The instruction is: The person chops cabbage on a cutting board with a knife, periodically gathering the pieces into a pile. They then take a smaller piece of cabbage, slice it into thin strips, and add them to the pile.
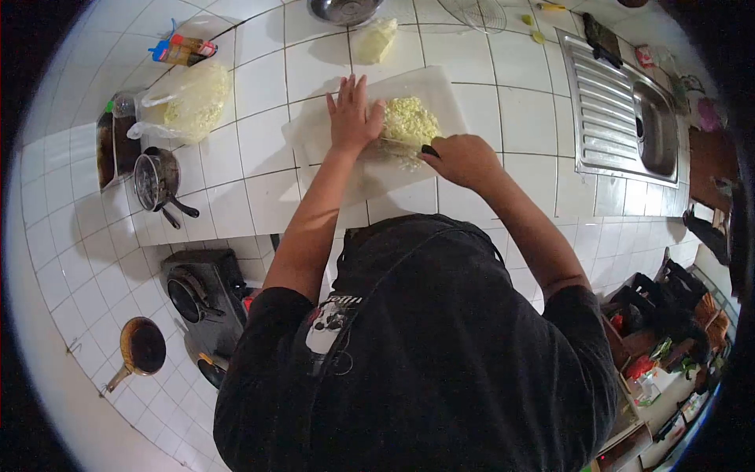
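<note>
A pile of finely chopped pale-yellow cabbage (411,116) lies on a white cutting board (330,175) on the tiled counter. My right hand (465,160) is closed round the black handle of a knife (429,150); its blade reaches left along the near side of the pile and is hard to make out. My left hand (355,118) rests at the pile's left side with fingers stretched and spread, and no object shows in it. Beyond the board's far edge sits a larger piece of cabbage (376,41).
A plastic bag (193,106) with pale-yellow contents and saucepans (157,181) stand at the left. A metal bowl (344,9) and a wire strainer (480,12) are at the far edge. The steel sink (657,130) is at the right. A stove (206,295) stands lower left.
</note>
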Motion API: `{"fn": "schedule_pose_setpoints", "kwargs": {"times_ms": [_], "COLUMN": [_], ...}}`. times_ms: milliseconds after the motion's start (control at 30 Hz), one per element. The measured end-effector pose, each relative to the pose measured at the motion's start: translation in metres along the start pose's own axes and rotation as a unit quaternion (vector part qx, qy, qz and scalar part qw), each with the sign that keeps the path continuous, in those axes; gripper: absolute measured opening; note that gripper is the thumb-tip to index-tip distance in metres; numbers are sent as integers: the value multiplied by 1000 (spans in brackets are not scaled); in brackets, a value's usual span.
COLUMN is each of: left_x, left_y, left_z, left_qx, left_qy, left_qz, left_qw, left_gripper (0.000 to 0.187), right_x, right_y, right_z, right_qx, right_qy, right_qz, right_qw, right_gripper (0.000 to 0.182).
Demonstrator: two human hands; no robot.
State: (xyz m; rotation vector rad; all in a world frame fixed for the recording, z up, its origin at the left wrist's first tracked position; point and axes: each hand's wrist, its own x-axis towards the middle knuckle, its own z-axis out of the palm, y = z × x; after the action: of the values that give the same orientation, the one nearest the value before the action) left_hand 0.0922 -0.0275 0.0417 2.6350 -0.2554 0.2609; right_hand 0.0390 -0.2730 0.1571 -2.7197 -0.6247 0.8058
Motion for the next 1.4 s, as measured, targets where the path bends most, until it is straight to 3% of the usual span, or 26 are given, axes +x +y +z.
{"fn": "schedule_pose_setpoints", "kwargs": {"times_ms": [200,233,300,467,567,667,833,933,1167,1267,1400], "left_x": [3,2,6,2,4,1,-3,-8,8,26,35], "left_y": [15,8,-6,1,3,-5,10,16,21,14,-3], "left_z": [-6,1,6,10,6,2,5,-2,-28,-28,-19], "left_qx": [40,15,-1,-12,42,-25,26,83,17,22,7], "left_qy": [3,8,12,51,1,-2,8,1,28,46,43], "left_qz": [-6,-41,-34,-47,-43,-77,-88,-67,-76,-56,-31], "left_qw": [999,999,999,998,998,997,996,994,997,997,999], "left_gripper": [67,67,67,65,67,66,66,66,65,64,61], "right_x": [12,12,15,26,31,27,50,50,42,49,52], "right_y": [18,13,8,24,28,12,51,50,43,47,32], "right_z": [20,7,-19,-18,-14,-40,-1,-12,-32,-31,-30], "right_qx": [21,27,-53,-28,-52,-109,-46,-80,-56,-39,-22], "right_qy": [12,23,-27,-33,-41,-42,-20,-11,-9,56,32], "right_qz": [7,15,-48,-49,-38,-64,-63,-94,-98,-132,-73], "right_qw": [1000,999,997,998,997,991,997,992,994,989,997], "right_gripper": [50,50,52,55,54,54,53,52,53,51,52]}}
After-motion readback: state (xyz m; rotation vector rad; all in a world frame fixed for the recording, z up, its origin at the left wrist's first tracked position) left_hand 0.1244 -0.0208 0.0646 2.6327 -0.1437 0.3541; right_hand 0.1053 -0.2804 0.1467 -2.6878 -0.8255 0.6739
